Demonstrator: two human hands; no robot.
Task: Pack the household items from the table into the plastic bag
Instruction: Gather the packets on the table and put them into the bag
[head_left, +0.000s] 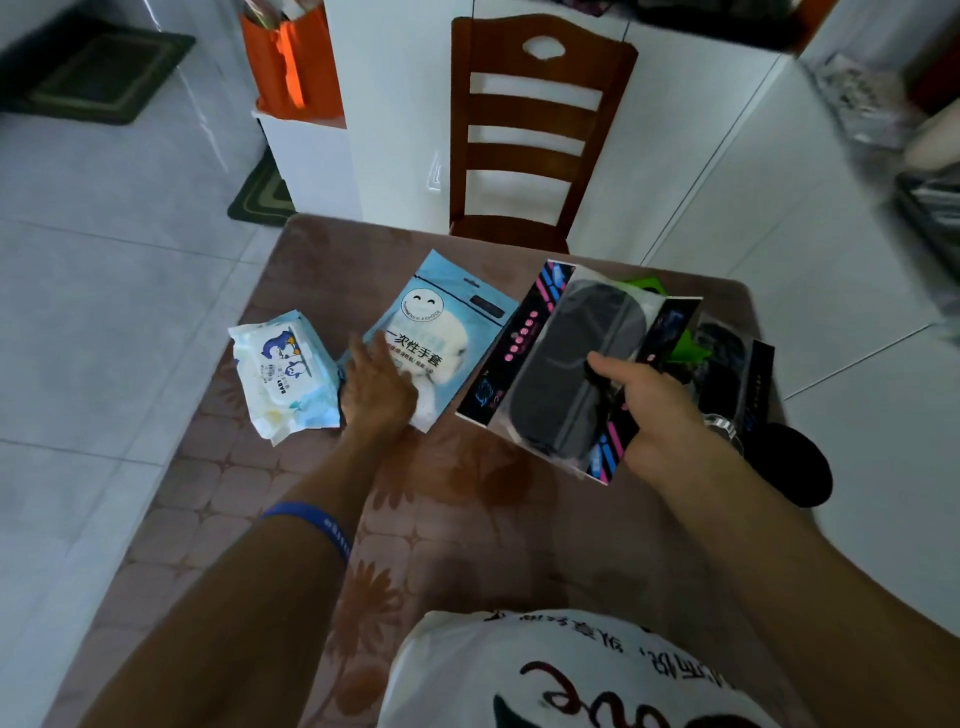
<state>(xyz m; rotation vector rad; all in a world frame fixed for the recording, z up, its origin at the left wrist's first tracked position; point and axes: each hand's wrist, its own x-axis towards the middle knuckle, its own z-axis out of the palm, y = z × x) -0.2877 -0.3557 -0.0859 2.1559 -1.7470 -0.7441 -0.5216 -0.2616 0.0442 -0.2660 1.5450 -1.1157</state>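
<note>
- Reaching forward over the patterned tabletop (457, 499), the left hand (376, 389) lies palm down with its fingers straight and close together, resting on the lower corner of a light blue pouch of disposable gloves (441, 338).
- The left forearm stretches out from the lower left, a blue wristband (311, 522) round the wrist.
- The right hand (660, 415) is raised at the right, thumb on top and fingers curled beneath, gripping a clear packet holding a dark grey item (566, 369) by its near right edge; the packet tilts above the tabletop.
- A pack of baby wipes (283, 371) lies just beside the left hand, to its left.
- More dark packets (727, 358) sit behind the right hand at the tabletop's right edge.
- A white plastic bag (561, 670) with printed lettering lies at the near edge, between the two forearms.
- A wooden chair (535, 130) stands at the far side.
</note>
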